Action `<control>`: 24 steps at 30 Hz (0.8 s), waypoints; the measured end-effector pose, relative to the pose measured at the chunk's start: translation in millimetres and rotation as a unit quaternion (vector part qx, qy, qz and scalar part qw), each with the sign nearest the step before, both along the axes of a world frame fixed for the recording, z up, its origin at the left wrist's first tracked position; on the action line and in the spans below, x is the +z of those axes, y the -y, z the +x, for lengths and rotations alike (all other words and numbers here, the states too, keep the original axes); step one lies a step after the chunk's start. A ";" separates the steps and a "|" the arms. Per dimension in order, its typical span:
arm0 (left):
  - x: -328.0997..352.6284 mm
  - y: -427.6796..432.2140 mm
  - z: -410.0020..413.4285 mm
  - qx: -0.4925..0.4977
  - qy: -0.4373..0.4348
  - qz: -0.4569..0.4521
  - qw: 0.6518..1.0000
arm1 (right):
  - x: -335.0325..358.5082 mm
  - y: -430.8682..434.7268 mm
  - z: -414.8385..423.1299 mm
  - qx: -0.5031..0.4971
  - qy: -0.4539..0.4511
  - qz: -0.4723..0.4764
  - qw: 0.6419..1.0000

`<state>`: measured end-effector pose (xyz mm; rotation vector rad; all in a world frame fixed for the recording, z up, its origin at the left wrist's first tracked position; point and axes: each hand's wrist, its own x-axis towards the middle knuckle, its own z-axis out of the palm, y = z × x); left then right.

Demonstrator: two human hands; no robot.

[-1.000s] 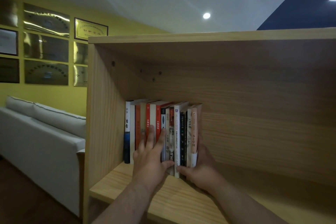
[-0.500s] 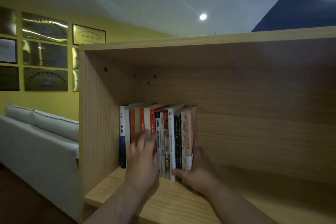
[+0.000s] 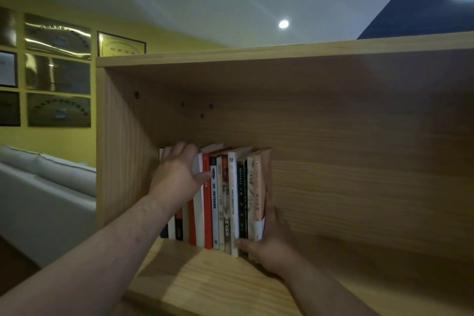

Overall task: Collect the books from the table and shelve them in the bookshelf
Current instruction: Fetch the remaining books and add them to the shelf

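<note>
We see the left hand (image 3: 177,177) climb: a second ago it lay flat low on the spines of the row of upright paperback books (image 3: 225,200), fingers spread near the shelf board; now it is up at the top edges of the leftmost volumes, fingers curled over them, thumb out across a red spine (image 3: 207,202). With the hand raised, the lower spines on the left show again. The right hand (image 3: 269,246) has slid a little further round the right end of the row, thumb under the bottom edges. Our view has swung slightly, so the light wooden bookshelf (image 3: 333,161) sits further left.
</note>
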<state>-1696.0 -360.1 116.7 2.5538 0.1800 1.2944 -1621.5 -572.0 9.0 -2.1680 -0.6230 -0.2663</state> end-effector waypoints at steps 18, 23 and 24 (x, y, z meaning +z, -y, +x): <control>-15.5 23.2 -38.9 -0.087 0.052 -0.217 0.971 | 0.3 3.1 -1.5 0.016 0.004 -0.002 1.000; -59.8 37.1 -35.9 -0.078 -0.027 -0.303 0.949 | 0.2 2.0 -3.1 0.014 -0.007 0.009 1.000; -66.1 37.8 -36.6 -0.079 -0.029 -0.298 0.951 | -0.2 1.9 -3.0 0.015 -0.007 0.009 1.000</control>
